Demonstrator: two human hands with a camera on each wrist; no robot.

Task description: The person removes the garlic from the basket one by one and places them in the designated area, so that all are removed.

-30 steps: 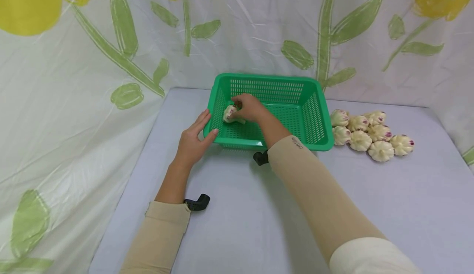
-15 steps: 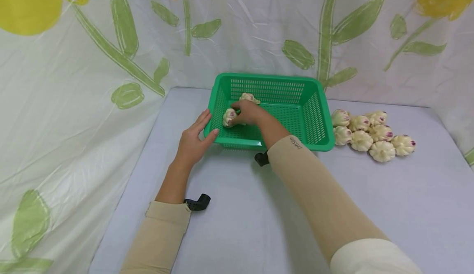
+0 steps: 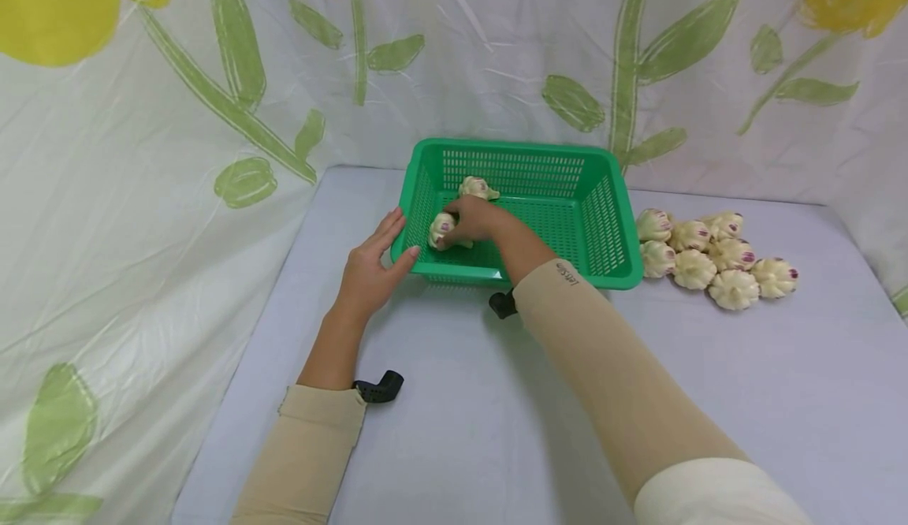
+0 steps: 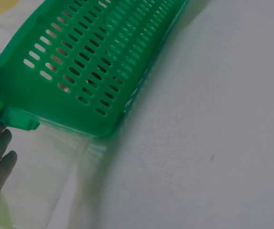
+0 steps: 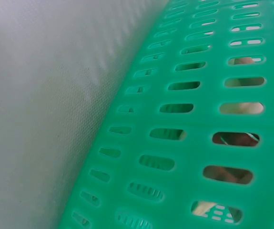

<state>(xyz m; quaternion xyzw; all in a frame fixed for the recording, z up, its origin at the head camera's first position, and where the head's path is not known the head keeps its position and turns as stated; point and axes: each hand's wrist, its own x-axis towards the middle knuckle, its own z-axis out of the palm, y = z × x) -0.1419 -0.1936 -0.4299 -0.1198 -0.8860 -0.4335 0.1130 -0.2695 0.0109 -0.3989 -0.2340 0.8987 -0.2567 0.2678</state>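
A green plastic basket [image 3: 496,274] with slotted walls stands at the far side of the table. Inside it, near the left end, my right hand [image 3: 477,219] holds a garlic bulb [image 3: 441,229] between thumb and fingers, close over the basket floor. Just behind that hand lies a second garlic bulb [image 3: 477,188]. My left hand [image 3: 372,269] rests with straight fingers against the basket's left side, the thumb at the front corner of the rim. In the right wrist view, the basket wall [image 5: 194,119] hides most of the right hand's work.
Several more garlic bulbs [image 3: 695,269] sit grouped on the table just right of the basket. A white curtain [image 3: 482,52] with printed flowers hangs behind and left of the table [image 3: 454,446]. Black wrist cameras show at both wrists.
My right hand has moved slightly toward the front of the basket with the garlic bulb, which has turned a little. The bulb behind has come into view. My left hand stays put.
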